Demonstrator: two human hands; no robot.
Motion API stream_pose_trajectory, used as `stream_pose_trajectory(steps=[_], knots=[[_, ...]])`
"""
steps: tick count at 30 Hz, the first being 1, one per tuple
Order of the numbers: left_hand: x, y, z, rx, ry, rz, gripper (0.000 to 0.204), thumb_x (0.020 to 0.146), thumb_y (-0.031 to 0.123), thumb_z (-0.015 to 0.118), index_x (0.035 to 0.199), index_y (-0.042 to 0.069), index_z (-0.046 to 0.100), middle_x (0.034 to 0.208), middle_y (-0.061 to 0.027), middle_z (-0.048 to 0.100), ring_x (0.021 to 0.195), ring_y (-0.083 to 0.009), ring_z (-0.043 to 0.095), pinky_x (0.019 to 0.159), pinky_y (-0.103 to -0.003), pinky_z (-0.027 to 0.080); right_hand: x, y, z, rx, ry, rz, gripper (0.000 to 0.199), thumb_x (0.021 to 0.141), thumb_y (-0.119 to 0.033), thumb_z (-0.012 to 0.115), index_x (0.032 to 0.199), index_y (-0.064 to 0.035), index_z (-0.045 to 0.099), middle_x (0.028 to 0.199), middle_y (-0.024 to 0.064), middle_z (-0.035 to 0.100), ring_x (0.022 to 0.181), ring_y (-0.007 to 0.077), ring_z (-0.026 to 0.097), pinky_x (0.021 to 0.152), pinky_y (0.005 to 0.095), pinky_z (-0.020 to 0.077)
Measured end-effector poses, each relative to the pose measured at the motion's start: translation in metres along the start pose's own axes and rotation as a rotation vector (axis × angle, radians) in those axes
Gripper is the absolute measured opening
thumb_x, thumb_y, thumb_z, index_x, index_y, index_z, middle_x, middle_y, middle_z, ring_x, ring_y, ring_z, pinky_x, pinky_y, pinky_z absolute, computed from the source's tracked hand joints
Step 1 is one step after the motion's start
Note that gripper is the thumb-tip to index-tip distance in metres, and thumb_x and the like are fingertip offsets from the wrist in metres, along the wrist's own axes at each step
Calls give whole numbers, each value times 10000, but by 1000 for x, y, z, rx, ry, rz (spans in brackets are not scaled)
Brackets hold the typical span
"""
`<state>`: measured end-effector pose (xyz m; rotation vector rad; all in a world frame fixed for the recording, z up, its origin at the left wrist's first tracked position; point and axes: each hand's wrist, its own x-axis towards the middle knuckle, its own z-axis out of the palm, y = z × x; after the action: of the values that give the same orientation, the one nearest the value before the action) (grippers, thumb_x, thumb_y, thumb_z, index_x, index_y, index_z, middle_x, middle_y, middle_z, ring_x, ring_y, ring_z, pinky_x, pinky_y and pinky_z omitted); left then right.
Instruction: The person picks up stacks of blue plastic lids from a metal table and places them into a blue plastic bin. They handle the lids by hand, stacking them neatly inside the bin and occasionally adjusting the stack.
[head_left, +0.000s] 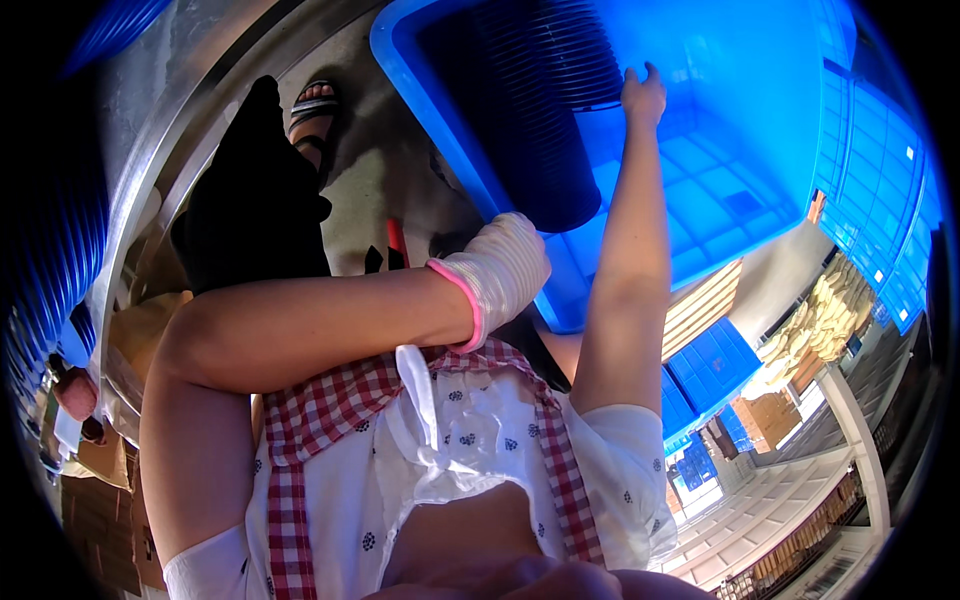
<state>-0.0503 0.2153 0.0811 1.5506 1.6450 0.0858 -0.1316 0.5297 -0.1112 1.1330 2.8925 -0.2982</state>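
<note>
A large blue plastic bin [720,110] stands ahead of me. Inside it lie a long stack of nested dark round containers [545,165] and, beyond it, a second dark stack [575,55] with closely spaced rims. My bare right hand [645,97] reaches into the bin, by the near end of the second stack. Its fingers are apart, with nothing seen between them. On my left hand [500,265] is a white knit glove with a pink cuff. That hand is curled at the bin's near-left rim, below the long stack's end; its fingertips and anything in them are hidden.
A curved metal edge [150,150] runs along the left, with a stack of blue ribbed rims [55,250] beyond. Black cloth [250,210] and a sandalled foot [313,115] are near the bin. Blue crates [875,190] and pale sacks [835,310] stand at right.
</note>
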Motion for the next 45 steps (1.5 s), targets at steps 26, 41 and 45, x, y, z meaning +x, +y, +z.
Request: stream_pose_trajectory(steps=[26, 41, 45], knots=[[-1, 1, -2, 42, 13, 3, 615, 659, 423, 800, 1125, 74, 603, 1089, -93, 614, 1061, -272, 561, 853, -366, 467, -62, 28, 10, 88, -155, -78, 653, 817, -395, 659, 1347, -61, 477, 1199, 159, 621, 1098, 332, 598, 927, 394, 457], [-38, -23, 13, -26, 698, 273, 191, 824, 286, 606, 891, 108, 615, 795, -100, 613, 740, -316, 628, 626, -446, 507, -217, -70, -152, 1364, -281, -117, 376, 961, -188, 551, 1276, 12, 504, 1185, 199, 587, 1041, 284, 619, 865, 348, 519], [-125, 10, 10, -354, 862, 301, 171, 892, 226, 576, 961, 72, 603, 879, -135, 620, 818, -332, 618, 706, -423, 510, -238, -95, -183, 1487, -426, -177, 338, 970, -166, 529, 1258, 11, 520, 1126, 177, 609, 984, 231, 621, 866, 333, 520]])
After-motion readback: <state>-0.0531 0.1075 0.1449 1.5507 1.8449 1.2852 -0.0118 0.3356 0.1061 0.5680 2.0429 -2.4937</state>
